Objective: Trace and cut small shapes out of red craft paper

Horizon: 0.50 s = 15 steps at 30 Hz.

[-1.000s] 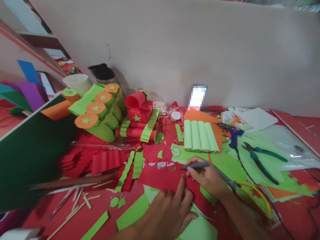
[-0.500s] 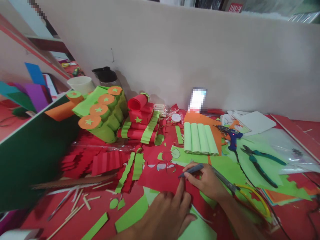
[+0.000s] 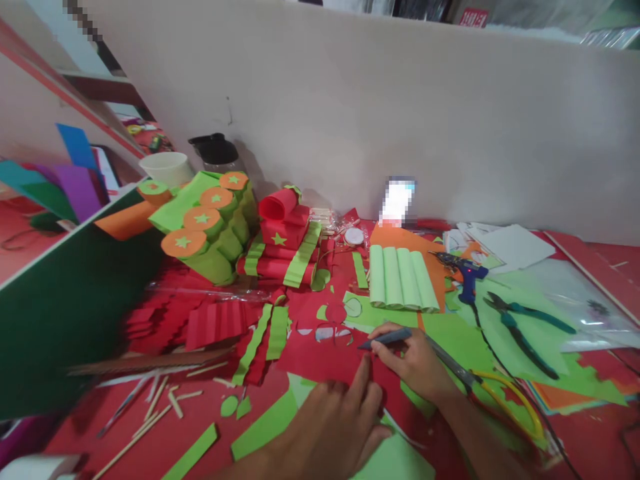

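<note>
My right hand grips a dark grey pen, its tip pointing left and down at a red craft sheet. Whether the tip touches the sheet I cannot tell. My left hand presses on the same sheet with the index finger stretched forward, just below the pen's tip. Round holes and cut-out pieces show along the sheet's far edge. Scissors with yellow handles lie beside my right wrist, partly hidden by it. Light green sheets lie under and around both hands.
Green-handled pliers and a blue glue gun with its cord lie right. Four-roll light green piece stands ahead. Red and green tank-like model and green-orange rolls are left, near wooden sticks and a green board.
The pen's tip has lifted slightly and now sits a little farther from my left index fingertip. My left hand stays almost in place; the view has shifted slightly.
</note>
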Available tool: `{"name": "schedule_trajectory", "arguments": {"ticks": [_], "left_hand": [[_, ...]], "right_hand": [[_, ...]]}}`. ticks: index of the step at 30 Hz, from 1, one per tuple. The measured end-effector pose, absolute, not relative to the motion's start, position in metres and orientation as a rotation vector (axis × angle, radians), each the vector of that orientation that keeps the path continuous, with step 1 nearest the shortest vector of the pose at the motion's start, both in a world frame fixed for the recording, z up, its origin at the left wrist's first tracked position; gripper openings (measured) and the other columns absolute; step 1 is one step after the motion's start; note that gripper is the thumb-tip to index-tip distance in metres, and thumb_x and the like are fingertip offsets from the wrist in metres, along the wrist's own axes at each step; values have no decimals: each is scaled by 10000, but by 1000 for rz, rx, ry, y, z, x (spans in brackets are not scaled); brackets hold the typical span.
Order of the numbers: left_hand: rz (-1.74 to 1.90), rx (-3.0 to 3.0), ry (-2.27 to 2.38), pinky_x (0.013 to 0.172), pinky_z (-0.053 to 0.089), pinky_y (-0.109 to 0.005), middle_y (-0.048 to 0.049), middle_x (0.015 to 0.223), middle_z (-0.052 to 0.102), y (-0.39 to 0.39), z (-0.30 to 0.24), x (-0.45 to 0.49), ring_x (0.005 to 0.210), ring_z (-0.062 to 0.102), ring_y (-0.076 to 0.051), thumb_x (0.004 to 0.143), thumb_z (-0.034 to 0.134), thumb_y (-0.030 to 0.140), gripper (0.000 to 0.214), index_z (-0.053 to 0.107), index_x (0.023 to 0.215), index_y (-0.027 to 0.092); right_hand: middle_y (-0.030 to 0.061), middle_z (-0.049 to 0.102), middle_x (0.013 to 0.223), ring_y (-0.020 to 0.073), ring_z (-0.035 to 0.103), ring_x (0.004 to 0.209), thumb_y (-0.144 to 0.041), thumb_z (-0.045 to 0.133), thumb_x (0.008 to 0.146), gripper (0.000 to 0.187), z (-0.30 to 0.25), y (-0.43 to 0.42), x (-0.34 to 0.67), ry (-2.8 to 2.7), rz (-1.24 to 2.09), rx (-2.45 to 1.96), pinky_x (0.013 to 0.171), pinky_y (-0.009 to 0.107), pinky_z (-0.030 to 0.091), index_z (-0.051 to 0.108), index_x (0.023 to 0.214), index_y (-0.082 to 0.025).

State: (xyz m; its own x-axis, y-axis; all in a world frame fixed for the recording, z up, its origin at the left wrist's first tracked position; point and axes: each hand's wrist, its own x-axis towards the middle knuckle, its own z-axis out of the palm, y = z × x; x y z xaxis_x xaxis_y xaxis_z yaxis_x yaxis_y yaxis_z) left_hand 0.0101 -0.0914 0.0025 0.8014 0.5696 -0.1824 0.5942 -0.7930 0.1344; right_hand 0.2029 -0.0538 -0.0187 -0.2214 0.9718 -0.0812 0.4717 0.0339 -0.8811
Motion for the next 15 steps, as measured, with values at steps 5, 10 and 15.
{"name": "schedule_trajectory", "arguments": {"ticks": [5, 10, 15], "left_hand": [[-185, 2823, 903, 557, 575, -358, -218, 1429, 480, -90, 3, 10, 677, 685, -208, 990, 306, 467, 385, 496, 1158, 177], [-128, 2839, 928, 546, 574, -370, -217, 1417, 487, -89, -2, 10, 672, 683, -212, 996, 284, 439, 372, 494, 1158, 177], [-69, 2834, 924, 552, 570, -361, -206, 1377, 524, -88, -4, 8, 690, 686, -214, 999, 274, 437, 357, 500, 1125, 190]], "right_hand": [[38, 735, 844, 198, 681, 799, -300, 609, 878, 159, -19, -54, 202, -1714, 1143, -1461, 705, 258, 529, 710, 915, -183], [36, 724, 828, 192, 672, 773, -302, 616, 873, 155, -21, -54, 202, -1709, 1148, -1448, 677, 251, 525, 707, 906, -181], [26, 692, 776, 159, 635, 653, -321, 592, 892, 181, -20, -55, 202, -1634, 1176, -1470, 583, 233, 507, 689, 914, -170]]}}
